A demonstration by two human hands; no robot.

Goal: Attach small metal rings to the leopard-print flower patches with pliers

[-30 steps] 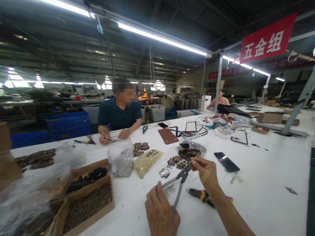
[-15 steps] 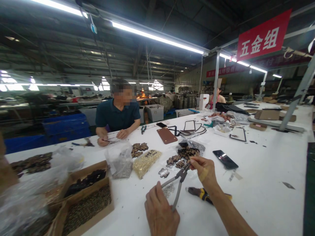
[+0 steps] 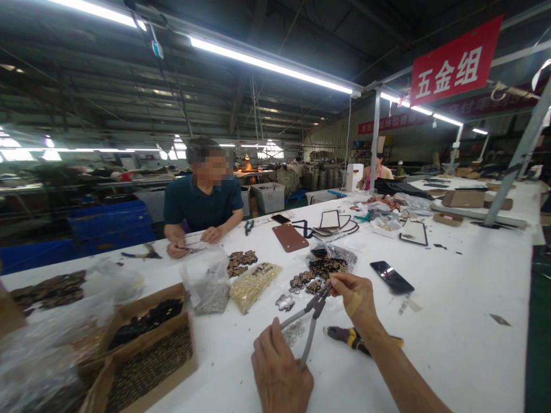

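Note:
My left hand is wrapped round the grey handles of a pair of pliers, which spread apart in a V. At the plier tips, my right hand pinches with thumb and fingertips; what lies between them is too small to make out. A small pile of metal rings lies on the table below the pliers. Just beyond the tips are several leopard-patterned bear-shaped pieces, partly in a clear bag. One silvery piece lies apart. Yellow-and-black pliers rest beneath my right forearm.
Cardboard boxes of small metal parts stand at the left, beside plastic bags. A bag of gold-coloured parts lies mid-table. A phone is on the right. Across the white table, a co-worker sits with both hands on it.
The view has shifted slightly. Both my hands and the pliers keep nearly the same pose, the right fingers still at the plier tips.

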